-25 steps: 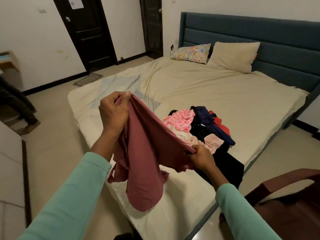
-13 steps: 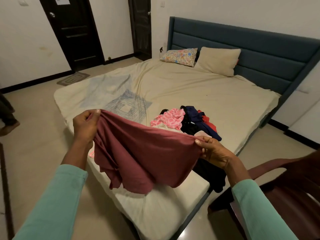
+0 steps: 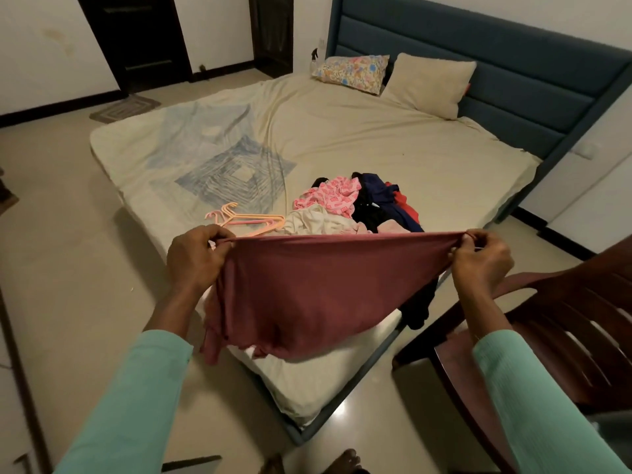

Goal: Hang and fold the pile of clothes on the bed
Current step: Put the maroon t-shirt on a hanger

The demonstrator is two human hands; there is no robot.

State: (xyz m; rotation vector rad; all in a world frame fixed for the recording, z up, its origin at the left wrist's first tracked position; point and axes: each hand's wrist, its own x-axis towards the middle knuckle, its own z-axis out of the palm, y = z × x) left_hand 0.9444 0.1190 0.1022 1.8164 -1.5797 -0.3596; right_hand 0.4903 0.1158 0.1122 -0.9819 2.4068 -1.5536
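Observation:
A maroon garment (image 3: 307,295) hangs stretched wide over the near corner of the bed (image 3: 342,138). My left hand (image 3: 195,258) pinches its left end and my right hand (image 3: 478,258) pinches its right end, so the top edge is taut between them. Behind it on the cream sheet lies the pile of clothes (image 3: 355,206): pink patterned, cream, black, navy and red pieces. A few pink and orange plastic hangers (image 3: 246,220) lie just left of the pile. The garment hides the pile's near edge.
A dark wooden chair (image 3: 554,336) stands close at the right, beside the bed corner. Two pillows (image 3: 427,83) lean on the blue headboard (image 3: 496,53). Dark doors (image 3: 136,39) and a small mat (image 3: 124,107) are at the far left. Bare tiled floor surrounds the bed.
My hands have moved apart and lowered, spreading the bunched maroon garment out flat and taut. The view has tilted down, and the hangers have come into sight.

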